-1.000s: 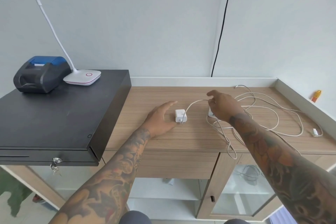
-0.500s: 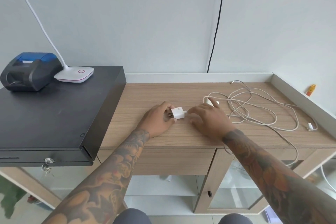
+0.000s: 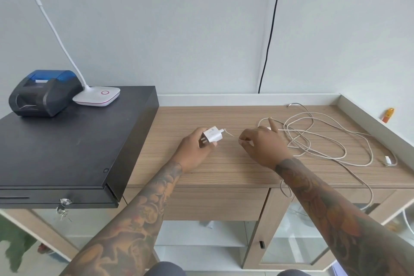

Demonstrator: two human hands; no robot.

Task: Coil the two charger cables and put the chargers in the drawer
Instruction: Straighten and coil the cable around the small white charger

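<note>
The left hand (image 3: 192, 152) grips a white charger (image 3: 212, 135) between curled fingers and thumb, lifted just off the wooden surface (image 3: 224, 170), its metal prongs pointing back toward the palm. A short stretch of cable (image 3: 229, 132) leaves the charger's far end toward the right hand (image 3: 262, 145), which pinches that cable between thumb and fingertip with the index finger sticking up; the thin cord blurs there, so exactly where the pinch sits is hard to make out. A second charger (image 3: 270, 128) shows only as a white sliver behind the right hand, mostly hidden. Right of the hands the loose white cables (image 3: 324, 141) lie in tangled loops on the surface, and which loop belongs to which charger cannot be told. One connector (image 3: 388, 160) rests near the right edge, another tip (image 3: 289, 104) near the back rail. A loop hangs over the front edge, partly behind the right forearm. The drawer front (image 3: 212, 204) under the surface is closed.

Half a second ago the charger lay low between both hands, which were nearly touching; now the hands are apart, and the charger is raised and turned. At left, a black cash drawer (image 3: 67, 141) carries a printer (image 3: 42, 93) and a white lamp (image 3: 97, 95), its head cut off by the top edge.
</note>
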